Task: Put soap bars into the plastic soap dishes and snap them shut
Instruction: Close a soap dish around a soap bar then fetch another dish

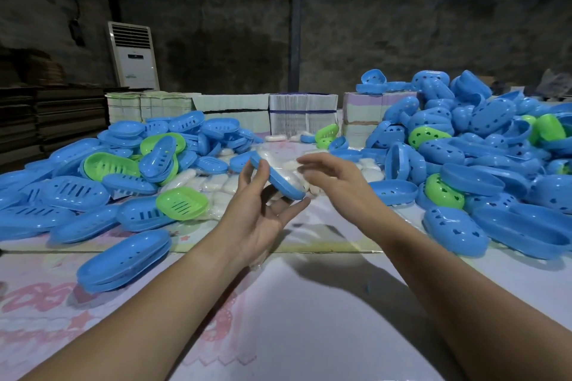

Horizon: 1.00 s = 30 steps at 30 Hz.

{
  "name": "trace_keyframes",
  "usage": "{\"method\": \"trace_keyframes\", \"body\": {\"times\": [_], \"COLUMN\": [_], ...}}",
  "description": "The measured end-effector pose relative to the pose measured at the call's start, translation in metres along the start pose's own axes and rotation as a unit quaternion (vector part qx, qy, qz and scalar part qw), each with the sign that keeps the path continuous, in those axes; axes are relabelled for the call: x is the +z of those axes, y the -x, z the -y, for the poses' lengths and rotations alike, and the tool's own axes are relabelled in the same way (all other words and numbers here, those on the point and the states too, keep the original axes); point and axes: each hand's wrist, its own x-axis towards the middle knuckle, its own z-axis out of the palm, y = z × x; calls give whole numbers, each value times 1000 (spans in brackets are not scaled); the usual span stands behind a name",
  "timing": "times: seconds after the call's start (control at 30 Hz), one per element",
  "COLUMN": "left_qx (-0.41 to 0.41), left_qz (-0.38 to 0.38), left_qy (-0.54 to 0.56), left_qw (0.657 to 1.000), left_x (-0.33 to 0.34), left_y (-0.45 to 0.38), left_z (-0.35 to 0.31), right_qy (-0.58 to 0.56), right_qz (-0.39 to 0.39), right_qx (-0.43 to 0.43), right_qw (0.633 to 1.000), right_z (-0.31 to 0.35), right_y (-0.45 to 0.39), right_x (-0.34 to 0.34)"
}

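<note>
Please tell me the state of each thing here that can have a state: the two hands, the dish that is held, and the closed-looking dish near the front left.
Left hand: grips the held dish.
Right hand: open, holds nothing.
Held dish: tilted, open, soap inside.
Front-left dish: closed, lying on the table.

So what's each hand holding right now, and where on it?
The left hand holds a blue soap dish half with soap inside, thumb on its far rim, fingertips under its near end. The right hand holds nothing.

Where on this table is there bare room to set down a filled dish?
Bare table lies near the person, between the forearms, right of the closed blue dishes. Crowded: the slotted dish pile at left, the heart-hole dish pile at right, the wrapped soap bars between them.
</note>
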Motion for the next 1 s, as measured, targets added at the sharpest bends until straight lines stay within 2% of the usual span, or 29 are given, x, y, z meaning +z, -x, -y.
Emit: {"method": "trace_keyframes", "body": {"times": [0.07, 0.1, 0.17, 0.23, 0.3, 0.5, 0.63, 0.7, 0.73, 0.8, 0.83, 0.9, 0.93, 0.97, 1.0], "left_qx": [-17, -24, -33, -41, -50, -63, -65, -63, -59, -42, -34, -25, -22, -19, -16], "left_qz": [0, 1, -2, -9, -11, -1, -2, -3, -6, -13, -16, -18, -16, -10, -2], "left_qy": [23, 26, 31, 33, 34, 15, 3, -4, -10, -20, -25, -25, -22, -17, -11], "left_qw": [1000, 999, 999, 999, 998, 998, 998, 998, 998, 999, 999, 999, 999, 1000, 1000], "left_x": [2, 3, 2, 2, 3, 1, 0, -1, -1, -2, -2, -2, -2, -2, -2], "left_y": [2, 2, 3, 3, 4, 3, 3, 3, 3, 3, 3, 2, 2, 1, 1], "left_z": [-3, -5, -6, -7, -6, -4, -4, -3, -3, -2, -1, -1, 0, 0, 0], "right_qy": [174, 288, 446, 487, 472, 433, 270, 79, -38, -240, -335, -506, -547, -538, -480], "right_qz": [-82, -93, -47, 28, 58, -10, -121, -161, -160, -135, -118, -75, -52, -33, -20], "right_qx": [31, 64, 157, 223, 226, 156, 57, 47, 55, 82, 98, 134, 151, 166, 179], "right_qw": [981, 951, 880, 844, 850, 888, 954, 983, 985, 958, 930, 849, 822, 826, 858], "right_z": [-16, -25, -43, -56, -64, -59, -44, -26, -18, -5, 0, 5, 6, 7, 6], "right_y": [-7, -8, -9, -8, -9, -8, -9, -8, -7, -7, -7, -7, -6, -4, -2], "right_x": [-17, -26, -42, -49, -50, -43, -34, -28, -26, -24, -24, -21, -18, -12, -7]}}
